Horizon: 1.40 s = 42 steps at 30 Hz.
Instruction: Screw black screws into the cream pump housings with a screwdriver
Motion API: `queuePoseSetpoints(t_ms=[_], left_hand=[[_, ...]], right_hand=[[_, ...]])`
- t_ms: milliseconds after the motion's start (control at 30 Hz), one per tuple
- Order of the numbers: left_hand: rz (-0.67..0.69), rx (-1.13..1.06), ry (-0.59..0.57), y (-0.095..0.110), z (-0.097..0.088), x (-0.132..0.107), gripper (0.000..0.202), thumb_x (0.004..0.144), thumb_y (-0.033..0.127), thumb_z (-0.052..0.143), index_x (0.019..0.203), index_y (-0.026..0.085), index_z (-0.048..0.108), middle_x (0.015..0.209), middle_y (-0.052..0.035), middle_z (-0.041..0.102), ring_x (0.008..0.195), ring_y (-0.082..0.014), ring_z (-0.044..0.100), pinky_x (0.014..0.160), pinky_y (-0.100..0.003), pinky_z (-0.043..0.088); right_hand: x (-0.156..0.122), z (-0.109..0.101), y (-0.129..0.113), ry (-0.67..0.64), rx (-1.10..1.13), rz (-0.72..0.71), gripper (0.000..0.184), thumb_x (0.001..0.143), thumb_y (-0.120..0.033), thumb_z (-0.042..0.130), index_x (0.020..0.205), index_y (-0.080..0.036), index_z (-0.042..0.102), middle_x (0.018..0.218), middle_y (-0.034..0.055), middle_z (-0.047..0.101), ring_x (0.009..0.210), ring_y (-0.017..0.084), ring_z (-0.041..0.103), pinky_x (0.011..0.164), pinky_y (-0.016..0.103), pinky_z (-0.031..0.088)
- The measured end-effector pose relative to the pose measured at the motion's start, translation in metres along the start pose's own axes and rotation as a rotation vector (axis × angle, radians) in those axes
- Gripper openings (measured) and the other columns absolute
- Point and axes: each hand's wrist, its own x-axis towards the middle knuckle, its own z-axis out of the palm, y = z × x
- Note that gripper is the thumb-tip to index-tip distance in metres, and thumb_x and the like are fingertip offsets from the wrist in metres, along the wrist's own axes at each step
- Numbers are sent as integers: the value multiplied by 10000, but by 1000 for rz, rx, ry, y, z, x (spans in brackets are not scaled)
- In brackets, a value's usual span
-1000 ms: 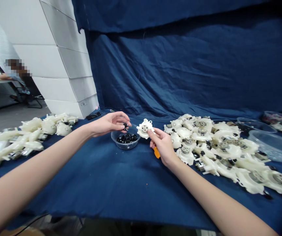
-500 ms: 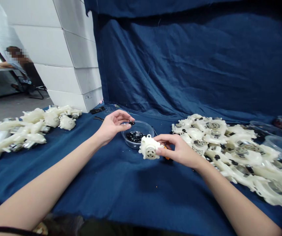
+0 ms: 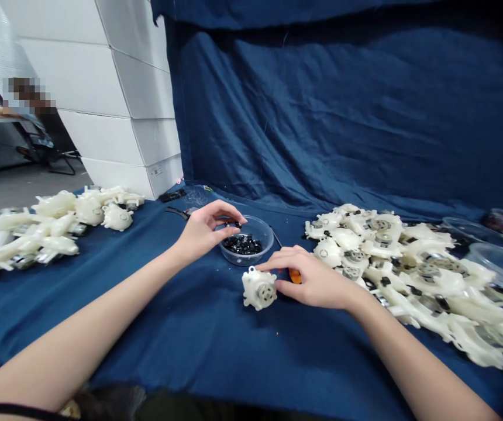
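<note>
My right hand (image 3: 310, 279) grips a white plastic pump housing (image 3: 258, 288) by its side and holds it down on the blue cloth, its metal hub facing me. An orange-handled tool (image 3: 295, 275) lies partly hidden under that hand. My left hand (image 3: 205, 228) hovers at the near rim of a small clear bowl (image 3: 265, 230) filled with several small black parts (image 3: 243, 244). Its thumb and fingers pinch one small black part (image 3: 236, 223) just above the bowl.
A large heap of white housings (image 3: 409, 269) covers the cloth at right, with clear plastic tubs (image 3: 497, 257) behind it. A smaller heap of white parts (image 3: 54, 225) lies at left. White boxes (image 3: 115, 105) and a seated person (image 3: 27, 117) are beyond.
My right hand has carried the white housing from up beside the bowl down onto the cloth in front of it. My left hand stayed over the bowl, still pinching a black part.
</note>
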Motion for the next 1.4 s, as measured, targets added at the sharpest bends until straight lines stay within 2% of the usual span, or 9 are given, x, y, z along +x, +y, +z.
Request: queuePoseSetpoints(t_ms=[200,433,733,867,967,1033,1100,1200,1400], left_hand=[[33,139,18,-4,8,0,166,891,153,723,1055,172,703,972,-39,742,957,-159,728,920,-315,596],[-70,386,20,-11,6,11,175,844,166,760,1014,189,721,1062,-44,686,912,-159,696,819,-298,584],[-163,54,151,-10,0,19,130,966,228,635,1082,170,620,900,-63,751,773,-122,654,670,-206,533],[-338,-388,272,4,-25,26,57,966,159,593,1010,161,629,793,-38,705,649,-78,541,564,-149,402],[-486,-531,196,11,-41,21,164,869,94,588,1022,120,639,862,-104,716,672,-121,586,580,-203,449],[-563,-625,145,12,-48,14,273,759,28,600,1019,98,644,966,-166,729,720,-149,627,624,-239,493],[-585,-701,119,10,-52,7,344,698,-25,600,1012,108,638,1053,-185,731,738,-138,640,660,-238,510],[-552,-781,96,9,-56,1,383,716,-72,617,1036,139,637,1128,-163,729,758,-111,653,700,-213,520],[-435,-859,53,18,-60,1,431,787,-73,659,1162,138,655,1152,-143,736,994,-189,730,858,-253,569]], right_hand=[[11,10,12,367,23,161,233,894,-140,532,946,-250,730,1007,-28,721,967,146,626,883,298,444],[20,26,8,537,10,233,134,951,-206,503,941,-222,635,920,-20,680,842,142,591,742,282,417],[10,24,-6,666,-95,37,186,977,-186,511,1064,-213,673,985,18,670,905,155,574,855,316,449],[14,37,-61,454,-287,-244,234,964,-145,507,1079,-215,698,991,36,678,927,181,587,830,334,457],[41,72,-106,145,-401,-255,214,954,-206,511,1069,-185,689,955,61,679,853,220,597,737,364,480],[66,100,-122,104,-406,-204,394,921,-193,527,1303,-134,607,1130,114,685,932,255,632,755,386,519],[89,123,-125,91,-408,-224,492,902,-154,543,1392,-117,549,1356,163,609,1069,286,639,817,405,548],[106,138,-117,71,-412,-264,293,886,-63,544,1141,-129,672,1173,120,685,1015,255,662,781,349,558],[75,100,-96,218,-225,-216,187,1007,-257,604,1156,-221,712,1054,31,733,959,137,698,868,256,568]])
